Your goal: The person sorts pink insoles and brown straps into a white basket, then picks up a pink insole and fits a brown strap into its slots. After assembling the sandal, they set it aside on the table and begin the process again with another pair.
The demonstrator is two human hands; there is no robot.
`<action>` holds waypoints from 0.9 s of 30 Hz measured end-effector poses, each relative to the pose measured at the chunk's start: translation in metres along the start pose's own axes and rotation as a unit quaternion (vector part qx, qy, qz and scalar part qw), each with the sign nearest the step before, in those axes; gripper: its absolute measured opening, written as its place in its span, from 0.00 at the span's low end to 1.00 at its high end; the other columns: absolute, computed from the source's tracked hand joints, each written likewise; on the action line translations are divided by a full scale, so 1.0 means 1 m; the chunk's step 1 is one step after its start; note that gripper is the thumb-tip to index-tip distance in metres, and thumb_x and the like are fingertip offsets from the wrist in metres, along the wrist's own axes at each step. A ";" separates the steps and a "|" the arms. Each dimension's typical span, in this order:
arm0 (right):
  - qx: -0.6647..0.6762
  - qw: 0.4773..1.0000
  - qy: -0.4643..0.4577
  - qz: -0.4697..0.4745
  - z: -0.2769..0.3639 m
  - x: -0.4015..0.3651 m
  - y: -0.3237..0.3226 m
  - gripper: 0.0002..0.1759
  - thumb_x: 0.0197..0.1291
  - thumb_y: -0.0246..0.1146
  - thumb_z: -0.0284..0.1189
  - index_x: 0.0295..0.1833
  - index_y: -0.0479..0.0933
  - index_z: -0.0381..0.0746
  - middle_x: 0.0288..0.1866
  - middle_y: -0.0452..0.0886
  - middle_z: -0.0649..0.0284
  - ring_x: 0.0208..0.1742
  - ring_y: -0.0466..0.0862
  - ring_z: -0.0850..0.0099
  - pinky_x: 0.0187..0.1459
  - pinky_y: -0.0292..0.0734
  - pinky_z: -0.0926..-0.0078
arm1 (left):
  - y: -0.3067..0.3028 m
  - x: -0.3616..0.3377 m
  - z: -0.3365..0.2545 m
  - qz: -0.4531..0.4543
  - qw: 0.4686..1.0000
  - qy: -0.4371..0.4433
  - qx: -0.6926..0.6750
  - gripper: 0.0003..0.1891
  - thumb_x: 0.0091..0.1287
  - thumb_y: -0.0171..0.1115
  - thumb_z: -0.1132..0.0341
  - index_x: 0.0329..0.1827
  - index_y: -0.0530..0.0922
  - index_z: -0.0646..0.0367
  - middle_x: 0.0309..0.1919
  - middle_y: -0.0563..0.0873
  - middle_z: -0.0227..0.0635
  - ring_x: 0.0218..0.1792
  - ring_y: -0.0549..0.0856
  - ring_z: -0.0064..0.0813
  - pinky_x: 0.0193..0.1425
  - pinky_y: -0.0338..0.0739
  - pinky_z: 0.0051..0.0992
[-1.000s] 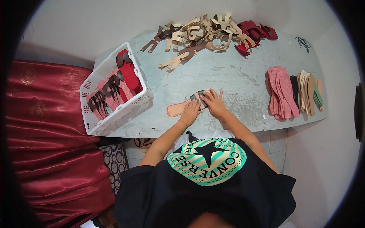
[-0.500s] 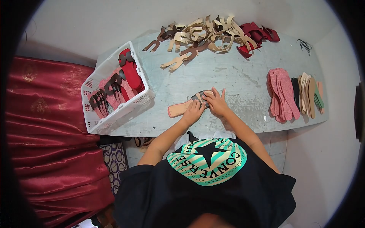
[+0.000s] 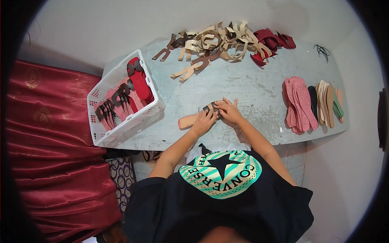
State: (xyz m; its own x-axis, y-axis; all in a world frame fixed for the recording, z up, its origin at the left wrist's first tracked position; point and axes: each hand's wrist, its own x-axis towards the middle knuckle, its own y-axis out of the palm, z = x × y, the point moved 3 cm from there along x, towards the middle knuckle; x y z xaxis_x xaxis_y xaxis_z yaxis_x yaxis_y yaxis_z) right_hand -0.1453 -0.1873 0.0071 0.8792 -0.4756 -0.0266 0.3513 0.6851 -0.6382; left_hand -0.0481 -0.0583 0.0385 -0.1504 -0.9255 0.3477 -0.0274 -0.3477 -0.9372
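A sandal sole (image 3: 188, 121) lies at a slant on the table in front of me. Its tan face is up, its edge is pinkish red, and a dark strap (image 3: 209, 107) crosses it towards the far right end. My left hand (image 3: 205, 121) presses its bent fingers onto the near side of the sole and strap. At the far right end my right hand (image 3: 229, 111) grips the sole and strap, with some fingers sticking out. Both hands hide part of the strap and that end of the sole.
A white plastic basket (image 3: 148, 114) at left holds pink and red soles with dark straps. Cut straps in beige and brown (image 3: 214, 42) and red ones (image 3: 269, 42) are heaped at the back. Several stacked soles (image 3: 300, 105) lie at right, with black string (image 3: 322, 52) behind.
My left hand has shifted slightly left along the strap. The fingers of my right hand have drawn closer over the end of the sole. The view has tilted a little.
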 end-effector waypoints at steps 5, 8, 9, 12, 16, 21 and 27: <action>-0.010 1.000 0.004 0.010 -0.001 -0.001 -0.003 0.17 0.56 0.53 0.33 0.51 0.78 0.53 0.60 0.73 0.78 0.71 0.55 0.60 0.59 0.18 0.28 | 0.005 -0.002 0.000 -0.001 1.000 -0.001 -0.002 0.20 0.59 0.56 0.61 0.54 0.72 0.59 0.53 0.74 0.42 0.36 0.74 0.36 0.43 0.71 0.33; -0.010 1.000 0.001 -0.002 0.001 -0.001 -0.002 0.18 0.57 0.53 0.33 0.54 0.75 0.52 0.59 0.74 0.76 0.71 0.56 0.59 0.59 0.20 0.28 | 0.011 -0.004 0.000 0.006 1.000 -0.006 0.009 0.20 0.60 0.56 0.60 0.53 0.72 0.59 0.54 0.74 0.43 0.38 0.75 0.37 0.45 0.71 0.34; -0.002 1.000 0.003 -0.018 0.001 -0.001 -0.003 0.18 0.57 0.52 0.33 0.55 0.73 0.52 0.58 0.74 0.75 0.71 0.56 0.59 0.59 0.20 0.28 | 0.010 -0.003 -0.001 0.006 1.000 -0.003 0.019 0.20 0.60 0.55 0.60 0.53 0.73 0.59 0.55 0.74 0.43 0.39 0.75 0.37 0.46 0.72 0.34; 0.003 1.000 -0.002 -0.026 0.000 -0.001 -0.001 0.18 0.59 0.52 0.32 0.56 0.70 0.51 0.57 0.74 0.73 0.70 0.57 0.58 0.60 0.21 0.28 | 0.012 -0.004 -0.001 0.027 1.000 -0.006 0.007 0.19 0.61 0.55 0.59 0.53 0.73 0.59 0.54 0.75 0.43 0.41 0.76 0.38 0.48 0.72 0.34; 0.004 0.999 -0.010 -0.040 -0.001 -0.006 -0.001 0.15 0.61 0.51 0.32 0.54 0.71 0.49 0.58 0.73 0.73 0.70 0.58 0.59 0.60 0.22 0.29 | 0.016 -0.003 -0.001 0.003 0.999 0.028 0.035 0.19 0.61 0.54 0.59 0.52 0.73 0.59 0.54 0.75 0.43 0.40 0.76 0.37 0.47 0.72 0.33; -0.010 0.998 -0.009 -0.055 -0.003 -0.005 0.002 0.14 0.62 0.51 0.33 0.53 0.72 0.50 0.57 0.74 0.72 0.70 0.58 0.60 0.61 0.22 0.30 | 0.019 0.004 -0.003 0.023 0.993 0.056 0.104 0.18 0.61 0.53 0.61 0.51 0.73 0.59 0.54 0.75 0.44 0.32 0.75 0.33 0.40 0.72 0.29; 0.023 0.999 0.013 -0.025 -0.003 -0.002 -0.003 0.15 0.61 0.53 0.34 0.53 0.73 0.50 0.58 0.73 0.70 0.70 0.58 0.58 0.60 0.20 0.31 | 0.014 0.008 0.000 -0.016 0.993 0.061 0.104 0.18 0.56 0.54 0.65 0.49 0.74 0.60 0.54 0.76 0.47 0.29 0.75 0.31 0.36 0.72 0.28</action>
State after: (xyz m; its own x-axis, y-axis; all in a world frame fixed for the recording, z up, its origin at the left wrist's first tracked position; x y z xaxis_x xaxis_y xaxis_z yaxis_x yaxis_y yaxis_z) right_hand -0.1490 -0.1905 0.0068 0.8517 -0.5239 -0.0152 0.4104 0.6846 -0.6024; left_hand -0.0494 -0.0707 0.0285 -0.2709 -0.8930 0.3594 0.1692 -0.4117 -0.8955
